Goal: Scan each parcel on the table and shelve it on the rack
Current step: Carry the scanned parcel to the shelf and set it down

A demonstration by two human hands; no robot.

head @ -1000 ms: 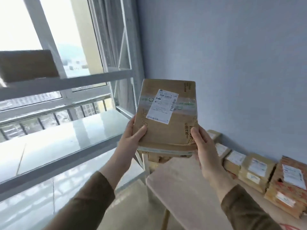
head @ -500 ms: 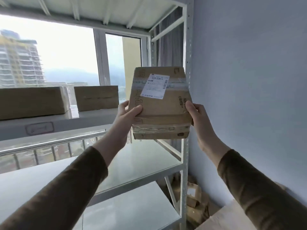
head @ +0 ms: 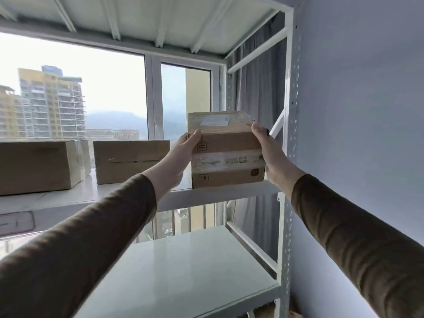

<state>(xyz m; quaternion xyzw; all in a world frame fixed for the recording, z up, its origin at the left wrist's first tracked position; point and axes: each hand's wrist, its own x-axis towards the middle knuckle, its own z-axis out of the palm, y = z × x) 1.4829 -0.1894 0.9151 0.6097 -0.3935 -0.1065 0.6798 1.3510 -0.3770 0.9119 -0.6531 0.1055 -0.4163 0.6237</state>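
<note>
1. The parcel [head: 226, 152], a taped cardboard box with a white label on its top face, sits at the right end of the rack [head: 286, 134], its base at the front edge of the upper shelf [head: 206, 198].
2. The left hand [head: 183, 152] grips the parcel's left side, thumb curled onto the top edge.
3. The right hand [head: 267, 152] grips the parcel's right side in the same way.
4. Left of the parcel on the same shelf stand a second box [head: 130, 164] and, farther left, a larger box [head: 39, 166].
5. A lower shelf [head: 183, 271] lies below the parcel.
</note>
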